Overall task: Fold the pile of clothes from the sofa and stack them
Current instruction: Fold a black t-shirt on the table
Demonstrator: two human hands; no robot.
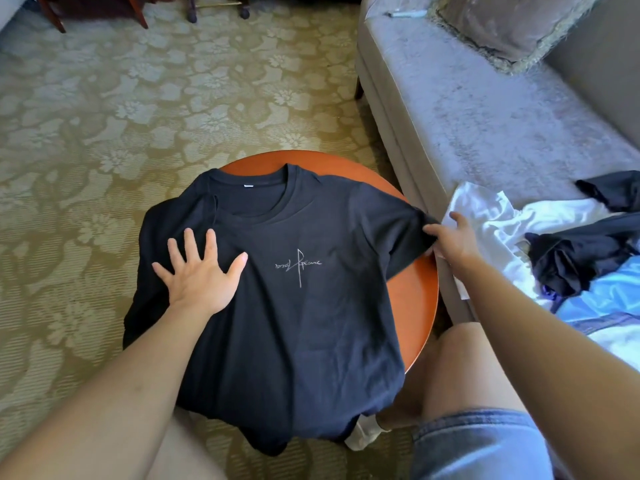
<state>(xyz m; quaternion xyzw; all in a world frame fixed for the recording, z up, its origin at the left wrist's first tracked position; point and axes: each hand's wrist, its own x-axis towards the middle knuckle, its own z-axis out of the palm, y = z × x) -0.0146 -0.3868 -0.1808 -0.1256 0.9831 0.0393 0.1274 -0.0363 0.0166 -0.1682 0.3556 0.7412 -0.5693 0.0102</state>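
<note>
Black T-shirt (294,334), white script logo, spread on orange worktop (417,292).
Left grip (201,271) lies flat, fingers splayed; right grip (450,237) pinches its sleeve.

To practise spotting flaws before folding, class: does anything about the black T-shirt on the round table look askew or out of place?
Yes. The black T-shirt overhangs the round table: its hem droops off the near edge, and the side by the left hand is rumpled, not flat.

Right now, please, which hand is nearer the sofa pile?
Right: the right hand pinches the sleeve beside the pile; the left hand presses the shirt, farther off.
</note>
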